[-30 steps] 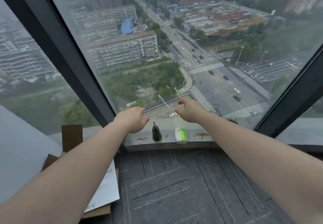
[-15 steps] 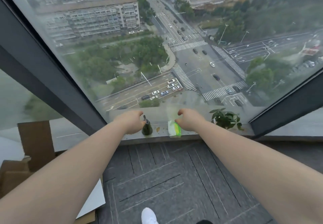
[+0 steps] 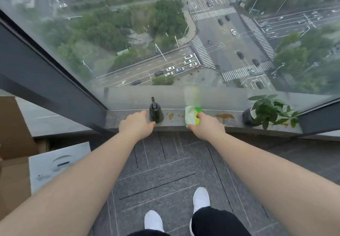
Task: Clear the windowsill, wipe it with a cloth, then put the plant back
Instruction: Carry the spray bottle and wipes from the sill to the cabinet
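Head view, looking down at a grey windowsill [image 3: 176, 120] running below a large glass pane, high above a street crossing. Left hand [image 3: 136, 125] at the sill's front edge, fingers and thumb spread round the base of a dark bottle [image 3: 156, 113] with a narrow neck; thumb just in front of the bottle, fingertips at its left side, touching or nearly so, hard to tell whether the grip has closed. Bottle upright on the sill, left of middle. Right hand [image 3: 207, 126] at the front edge too, thumb and forefinger pinching a green and white packet [image 3: 192, 116], which lies on the sill right of the bottle, apart from it. Brown stains [image 3: 224, 117] on the sill, one small patch between bottle and packet, a larger smear right of the packet. Potted plant [image 3: 267, 109] in a dark pot at the far right end of the sill, upright, leaves spreading toward the dark window frame, well apart from both hands. On the left, cardboard boxes [image 3: 14, 134] and a white carton [image 3: 58, 165] on the floor. Grey carpet tiles [image 3: 165, 176] below, two white shoes [image 3: 201, 198] and dark trouser legs at the bottom edge.
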Motion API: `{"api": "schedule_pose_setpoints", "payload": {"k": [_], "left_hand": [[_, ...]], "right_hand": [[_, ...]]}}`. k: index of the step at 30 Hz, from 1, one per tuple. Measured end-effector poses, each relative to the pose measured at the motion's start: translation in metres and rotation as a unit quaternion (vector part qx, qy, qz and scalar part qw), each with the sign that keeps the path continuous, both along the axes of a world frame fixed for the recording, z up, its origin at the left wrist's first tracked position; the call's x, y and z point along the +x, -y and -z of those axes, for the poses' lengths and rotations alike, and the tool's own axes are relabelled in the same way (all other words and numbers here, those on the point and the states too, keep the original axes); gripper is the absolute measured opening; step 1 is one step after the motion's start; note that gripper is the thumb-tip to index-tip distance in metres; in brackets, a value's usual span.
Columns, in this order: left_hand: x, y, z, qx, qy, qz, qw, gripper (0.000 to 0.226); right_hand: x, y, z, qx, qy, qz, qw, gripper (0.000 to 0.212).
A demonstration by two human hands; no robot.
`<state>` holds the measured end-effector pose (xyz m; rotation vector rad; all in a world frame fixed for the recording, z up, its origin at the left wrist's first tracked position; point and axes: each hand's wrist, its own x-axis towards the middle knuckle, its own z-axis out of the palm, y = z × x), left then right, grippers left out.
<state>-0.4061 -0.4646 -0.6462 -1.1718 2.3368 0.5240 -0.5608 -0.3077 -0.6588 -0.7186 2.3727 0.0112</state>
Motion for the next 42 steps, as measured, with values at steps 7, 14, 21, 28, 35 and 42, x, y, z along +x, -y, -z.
{"api": "schedule_pose_setpoints", "payload": {"k": [7,14,21,28,35,42], "left_hand": [[-0.019,0.018,0.160,0.008,-0.077,-0.112,0.991,0.085],[-0.031,0.028,0.288,0.025,-0.153,-0.214,0.965,0.118],[-0.052,0.047,0.352,0.031,-0.251,-0.261,0.932,0.121],[-0.069,0.061,0.379,0.060,-0.349,-0.333,0.874,0.121],[-0.081,0.059,0.384,0.071,-0.402,-0.371,0.834,0.078],[-0.078,0.053,0.374,0.045,-0.401,-0.372,0.836,0.062]], "right_hand": [[-0.024,-0.001,0.153,-0.015,-0.029,0.105,0.994,0.093],[-0.038,0.001,0.274,-0.031,-0.032,0.176,0.983,0.116],[-0.066,0.011,0.335,-0.066,-0.040,0.244,0.967,0.134],[-0.069,0.033,0.368,-0.059,-0.017,0.253,0.966,0.143],[-0.070,0.038,0.375,-0.104,-0.042,0.275,0.955,0.120],[-0.073,0.030,0.365,-0.159,-0.023,0.285,0.945,0.110]]}}
